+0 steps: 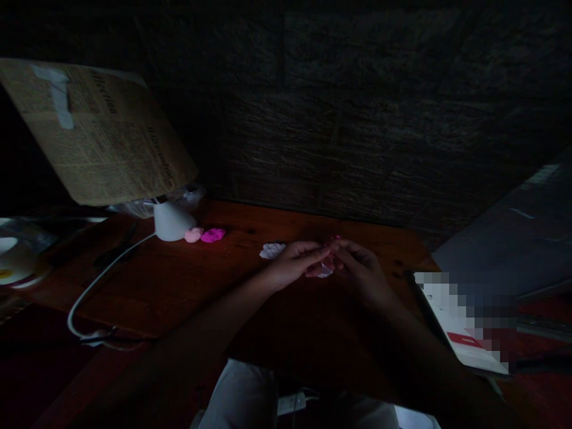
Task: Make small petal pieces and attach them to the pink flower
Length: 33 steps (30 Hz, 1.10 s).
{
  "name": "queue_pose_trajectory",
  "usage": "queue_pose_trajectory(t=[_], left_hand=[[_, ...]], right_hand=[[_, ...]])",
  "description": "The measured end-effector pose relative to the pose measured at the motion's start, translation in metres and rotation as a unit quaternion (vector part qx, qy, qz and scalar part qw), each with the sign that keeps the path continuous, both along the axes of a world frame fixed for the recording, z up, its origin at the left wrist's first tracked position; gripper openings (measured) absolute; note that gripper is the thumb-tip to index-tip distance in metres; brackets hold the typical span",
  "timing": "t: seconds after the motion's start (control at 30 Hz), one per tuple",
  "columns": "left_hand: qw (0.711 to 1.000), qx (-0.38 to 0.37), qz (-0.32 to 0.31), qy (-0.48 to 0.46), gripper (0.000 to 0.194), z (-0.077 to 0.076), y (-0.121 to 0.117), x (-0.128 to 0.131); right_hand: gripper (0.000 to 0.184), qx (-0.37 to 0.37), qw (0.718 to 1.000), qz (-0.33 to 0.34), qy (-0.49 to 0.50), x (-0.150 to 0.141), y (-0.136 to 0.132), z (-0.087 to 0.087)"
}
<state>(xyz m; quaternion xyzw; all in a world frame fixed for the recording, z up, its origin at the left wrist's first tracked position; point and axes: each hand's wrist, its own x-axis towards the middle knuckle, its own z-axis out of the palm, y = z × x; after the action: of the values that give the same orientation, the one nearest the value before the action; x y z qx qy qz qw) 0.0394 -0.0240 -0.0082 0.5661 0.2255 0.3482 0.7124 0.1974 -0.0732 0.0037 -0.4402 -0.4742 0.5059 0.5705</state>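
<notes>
My left hand and my right hand meet above the wooden table, fingertips pinched together. Between them is a small pink piece, mostly covered by the fingers, so its kind is hard to make out in the dim light. A pale, whitish piece shows just below the fingers; whether it is held or lies on the table I cannot tell. Beside my left hand lies a white crumpled piece. Farther left, a light pink lump and a bright magenta lump sit side by side.
A lamp with a newsprint shade and white base stands at the left, its white cable looping over the table edge. A white cup-like container is far left. On the right lies a tablet-like screen, partly blurred. A dark wall rises behind.
</notes>
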Motion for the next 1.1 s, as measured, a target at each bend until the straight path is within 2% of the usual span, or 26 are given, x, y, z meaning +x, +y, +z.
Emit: queue_pose_trajectory(t=[0.27, 0.43, 0.7, 0.87, 1.1], left_hand=[[0.999, -0.036, -0.007, -0.02, 0.055, -0.0013, 0.0009, -0.0003], [0.999, -0.019, -0.001, -0.026, 0.047, -0.0008, 0.0004, -0.0011], [1.0, -0.018, -0.001, -0.018, 0.049, -0.0044, 0.003, -0.0012], [1.0, -0.028, 0.002, -0.012, 0.054, -0.0018, 0.0015, -0.0005], [1.0, -0.011, 0.01, -0.011, 0.05, -0.0016, 0.002, -0.0004]], right_hand=[[0.032, -0.005, 1.0, 0.003, 0.006, -0.0016, -0.0007, 0.0036], [0.031, -0.003, 1.0, -0.003, 0.002, -0.0022, -0.0004, 0.0049], [0.032, -0.023, 0.999, 0.007, 0.043, -0.0039, -0.0016, 0.0065], [0.034, -0.022, 0.999, 0.01, 0.043, -0.0028, -0.0002, 0.0044], [0.034, -0.033, 0.999, 0.0, 0.028, -0.0016, -0.0001, 0.0038]])
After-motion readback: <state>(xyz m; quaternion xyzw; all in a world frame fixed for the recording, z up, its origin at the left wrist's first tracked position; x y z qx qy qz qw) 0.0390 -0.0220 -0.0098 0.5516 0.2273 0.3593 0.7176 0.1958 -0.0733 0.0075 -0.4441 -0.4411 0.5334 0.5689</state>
